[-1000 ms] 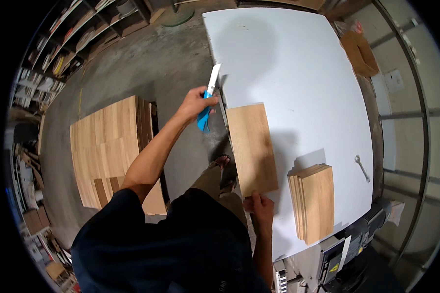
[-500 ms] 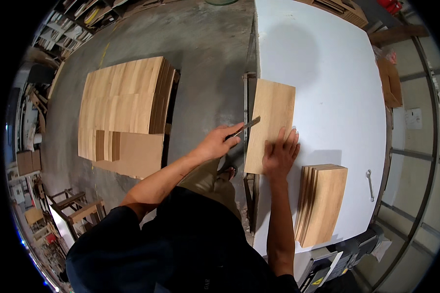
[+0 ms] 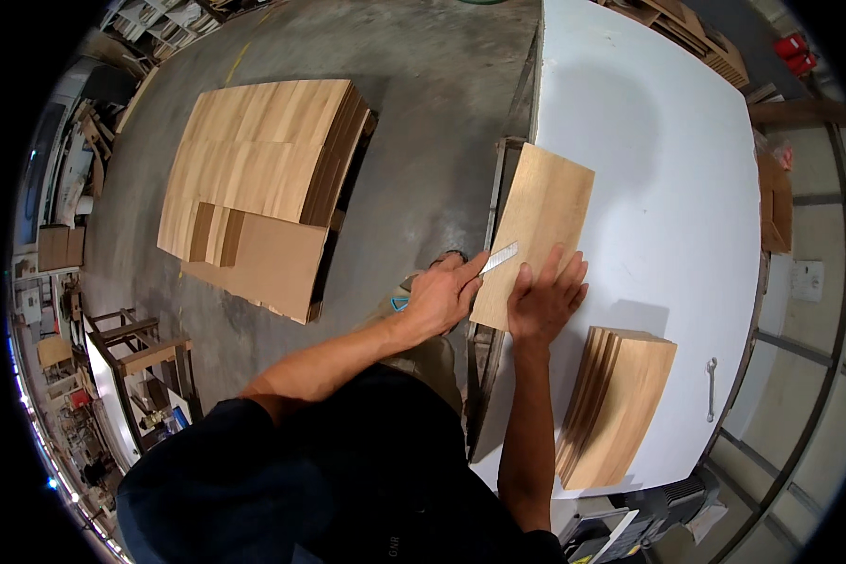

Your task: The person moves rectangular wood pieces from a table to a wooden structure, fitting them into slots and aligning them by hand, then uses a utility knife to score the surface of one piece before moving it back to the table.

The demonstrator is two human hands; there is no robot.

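Observation:
A wooden board (image 3: 547, 199) lies on the white table, its left edge along the table's left side. My left hand (image 3: 440, 293) is closed round a snap-off utility knife (image 3: 501, 258); its bare blade reaches over the board's left edge. A bit of blue at the knife's rear end shows below the hand, and the palm hides most of the handle. With fingers spread, my right hand (image 3: 545, 299) lies flat on the near part of the board, to the right of the blade.
A stack of similar boards (image 3: 620, 404) stands near on the white table (image 3: 672, 235), with a wrench (image 3: 712, 389) to its right. Left on the floor is a large pallet stack of boards (image 3: 263, 141). A wooden-legged stand (image 3: 150, 352) is at lower left.
My left hand has moved down the board's left edge and turned, so the blade's flat side shows. The right hand stays on the board. The whole view has shifted and tilted.

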